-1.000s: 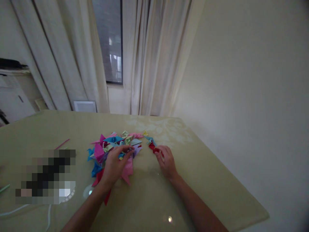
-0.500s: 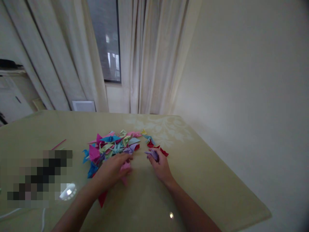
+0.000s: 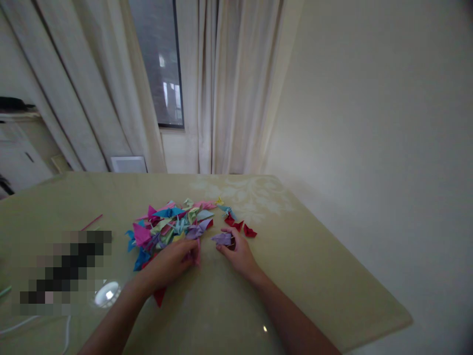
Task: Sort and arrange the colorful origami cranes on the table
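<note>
A heap of folded paper cranes [image 3: 181, 224] in blue, pink, green, purple and red lies on the table. At its near right edge, my left hand [image 3: 173, 261] curls its fingers around a pink paper crane [image 3: 197, 252], partly covered by the fingers. To its right, my right hand [image 3: 238, 251] pinches a purple paper crane [image 3: 221, 239] between thumb and fingers, its pointed end toward the heap. Red folded papers [image 3: 250, 230] lie just beyond my right hand. A red paper point [image 3: 159, 297] sticks out below my left forearm.
The table [image 3: 314, 276] has a pale green cover. To the left are a blurred-out dark patch [image 3: 70, 266], a thin pink stick [image 3: 92, 222] and a white cable [image 3: 67, 330]. Curtains [image 3: 244, 88] and a wall [image 3: 369, 123] stand beyond.
My right hand has shifted slightly left with the purple crane, uncovering red papers behind it. My left hand's fingers have closed more around the pink crane.
</note>
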The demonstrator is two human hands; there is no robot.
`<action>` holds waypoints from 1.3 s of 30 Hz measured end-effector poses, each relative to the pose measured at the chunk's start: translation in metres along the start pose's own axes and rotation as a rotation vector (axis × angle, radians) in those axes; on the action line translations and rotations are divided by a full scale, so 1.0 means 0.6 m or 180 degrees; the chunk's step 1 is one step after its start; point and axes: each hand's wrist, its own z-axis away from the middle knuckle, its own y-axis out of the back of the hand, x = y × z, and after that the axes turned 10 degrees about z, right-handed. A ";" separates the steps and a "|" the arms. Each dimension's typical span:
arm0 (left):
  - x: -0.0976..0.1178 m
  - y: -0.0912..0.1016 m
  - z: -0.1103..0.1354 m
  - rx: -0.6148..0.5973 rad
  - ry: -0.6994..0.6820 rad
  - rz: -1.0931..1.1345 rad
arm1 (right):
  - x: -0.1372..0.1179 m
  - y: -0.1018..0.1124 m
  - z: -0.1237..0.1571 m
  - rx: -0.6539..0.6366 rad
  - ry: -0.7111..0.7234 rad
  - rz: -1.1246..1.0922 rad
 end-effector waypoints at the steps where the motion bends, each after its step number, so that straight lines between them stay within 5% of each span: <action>1: 0.001 0.002 -0.001 0.0103 0.0004 0.0068 | 0.002 0.001 -0.003 0.0015 0.0014 -0.0073; 8: 0.018 0.001 -0.007 0.0934 -0.0247 0.0303 | -0.012 0.003 -0.015 0.0239 -0.0305 -0.1047; 15: 0.070 -0.082 -0.012 0.1510 -0.0446 0.1085 | -0.045 0.012 0.003 -0.0009 -0.0484 -0.2176; 22: 0.082 -0.103 -0.016 0.1374 -0.0243 0.2516 | -0.038 -0.005 0.015 -0.0705 -0.0458 -0.2007; 31: 0.060 -0.113 -0.020 0.1517 -0.0367 0.2922 | -0.047 0.000 0.015 -0.0913 -0.0484 -0.2042; 35: 0.070 -0.122 -0.022 0.2149 -0.0304 0.3088 | -0.048 0.005 0.013 -0.0660 -0.0433 -0.1946; 39: 0.082 -0.123 -0.019 0.1967 -0.0212 0.3186 | -0.049 0.012 0.009 -0.0169 -0.0200 -0.1762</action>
